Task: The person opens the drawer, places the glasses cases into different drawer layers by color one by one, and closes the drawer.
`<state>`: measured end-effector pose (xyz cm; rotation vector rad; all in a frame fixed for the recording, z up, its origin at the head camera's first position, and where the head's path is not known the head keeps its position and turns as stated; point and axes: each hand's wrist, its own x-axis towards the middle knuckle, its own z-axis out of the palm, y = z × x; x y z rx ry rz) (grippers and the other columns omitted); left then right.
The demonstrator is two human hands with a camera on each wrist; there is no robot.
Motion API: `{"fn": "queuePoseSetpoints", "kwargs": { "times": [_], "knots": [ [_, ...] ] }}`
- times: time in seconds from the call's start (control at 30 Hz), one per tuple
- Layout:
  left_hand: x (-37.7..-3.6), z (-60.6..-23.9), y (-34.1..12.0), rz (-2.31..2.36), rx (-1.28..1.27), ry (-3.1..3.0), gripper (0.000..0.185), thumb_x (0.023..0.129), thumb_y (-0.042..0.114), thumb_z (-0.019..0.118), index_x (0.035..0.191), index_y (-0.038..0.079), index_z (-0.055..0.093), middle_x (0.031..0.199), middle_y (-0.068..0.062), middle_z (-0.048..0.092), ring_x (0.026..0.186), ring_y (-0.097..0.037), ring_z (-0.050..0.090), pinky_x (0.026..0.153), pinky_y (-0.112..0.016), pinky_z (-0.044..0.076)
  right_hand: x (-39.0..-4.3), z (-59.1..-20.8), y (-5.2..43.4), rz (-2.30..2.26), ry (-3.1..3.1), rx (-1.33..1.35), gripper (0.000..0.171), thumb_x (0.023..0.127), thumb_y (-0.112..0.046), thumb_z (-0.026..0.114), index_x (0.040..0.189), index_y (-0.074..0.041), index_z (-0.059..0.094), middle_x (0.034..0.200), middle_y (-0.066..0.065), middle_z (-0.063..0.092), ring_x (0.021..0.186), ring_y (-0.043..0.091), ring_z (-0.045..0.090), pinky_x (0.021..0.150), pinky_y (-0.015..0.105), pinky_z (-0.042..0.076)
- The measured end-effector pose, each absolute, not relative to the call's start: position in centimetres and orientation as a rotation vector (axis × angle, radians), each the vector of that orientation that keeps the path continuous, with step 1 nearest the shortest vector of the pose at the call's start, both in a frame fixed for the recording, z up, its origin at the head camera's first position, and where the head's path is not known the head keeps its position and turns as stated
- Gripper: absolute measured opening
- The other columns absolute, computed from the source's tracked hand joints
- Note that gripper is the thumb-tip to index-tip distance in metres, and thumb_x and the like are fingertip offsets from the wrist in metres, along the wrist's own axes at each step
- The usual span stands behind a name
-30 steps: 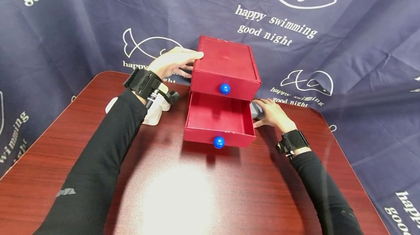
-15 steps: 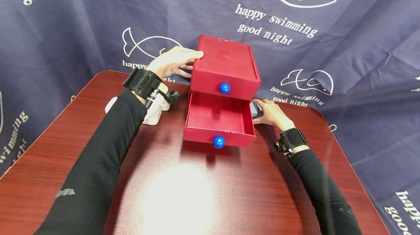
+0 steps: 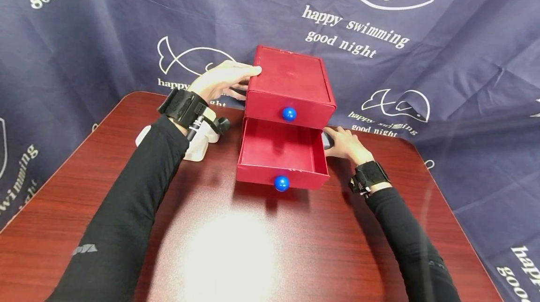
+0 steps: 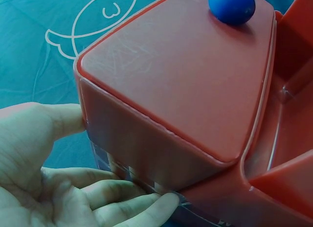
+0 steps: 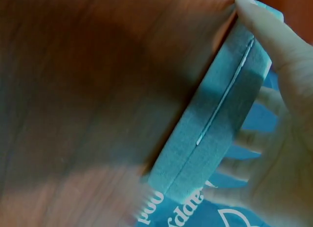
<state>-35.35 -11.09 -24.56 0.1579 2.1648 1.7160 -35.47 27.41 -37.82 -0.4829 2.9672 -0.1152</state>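
A red two-drawer cabinet (image 3: 291, 74) with blue knobs stands at the back of the table. Its top drawer is closed; the lower drawer (image 3: 278, 149) is pulled out and looks bare inside. My left hand (image 3: 221, 79) steadies the cabinet's left side, thumb at the top edge, fingers fairly straight along the wall in the left wrist view. To the cabinet's right, my right hand (image 3: 347, 145) grips a grey slab-shaped case (image 5: 210, 114) with a light seam line along its side. The thumb lies over one end and the fingers behind. In the head view the cabinet partly hides the case.
A white object (image 3: 198, 146) sits left of the cabinet, partly behind my left wrist. A dark blue curtain (image 3: 270, 6) with white fish prints hangs right behind the reddish-brown table (image 3: 337, 245). The lower drawer juts toward the table's front.
My right fingers have closed on the grey case. Hand and case have shifted slightly left, so less of the case shows beside the cabinet. The left hand and drawers have not moved.
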Motion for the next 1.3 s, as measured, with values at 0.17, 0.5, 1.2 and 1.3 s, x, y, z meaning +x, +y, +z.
{"fn": "queuePoseSetpoints", "kwargs": {
  "times": [0.17,0.5,1.2,1.3],
  "knots": [
    [-35.5,-24.5,-11.1,1.729,0.143,2.163,0.055,0.100,0.040,0.057,0.150,0.019,0.050,0.147,-0.006,0.054,0.129,-0.022,0.057,0.111,-0.043,0.050,-35.6,-37.4,27.9,-0.112,2.916,-0.399,0.092,0.082,-0.052,0.075,0.158,-0.019,0.035,0.148,0.034,0.040,0.131,0.061,0.041,0.105,0.077,0.033],
    [-35.3,-24.4,-11.3,1.727,0.143,2.166,0.055,0.101,0.040,0.056,0.151,0.019,0.049,0.148,-0.006,0.052,0.130,-0.023,0.056,0.111,-0.044,0.050,-34.9,-38.2,28.2,-0.135,2.931,-0.403,0.095,0.082,-0.056,0.074,0.158,-0.017,0.033,0.139,0.032,0.050,0.125,0.051,0.050,0.101,0.064,0.047],
    [-35.0,-24.7,-11.0,1.730,0.160,2.167,0.057,0.100,0.042,0.057,0.152,0.018,0.049,0.151,-0.009,0.052,0.129,-0.024,0.057,0.110,-0.042,0.052,-33.3,-38.5,26.9,-0.211,2.974,-0.391,0.091,0.075,-0.037,0.083,0.144,0.003,0.040,0.125,0.031,0.053,0.116,0.048,0.053,0.097,0.059,0.049],
    [-34.9,-24.6,-11.0,1.732,0.178,2.173,0.057,0.100,0.042,0.057,0.151,0.018,0.049,0.150,-0.009,0.053,0.126,-0.023,0.058,0.105,-0.039,0.055,-33.2,-38.5,26.8,-0.191,2.980,-0.389,0.089,0.075,-0.037,0.083,0.143,0.002,0.040,0.122,0.030,0.054,0.114,0.047,0.052,0.095,0.059,0.050]
  ]
}}
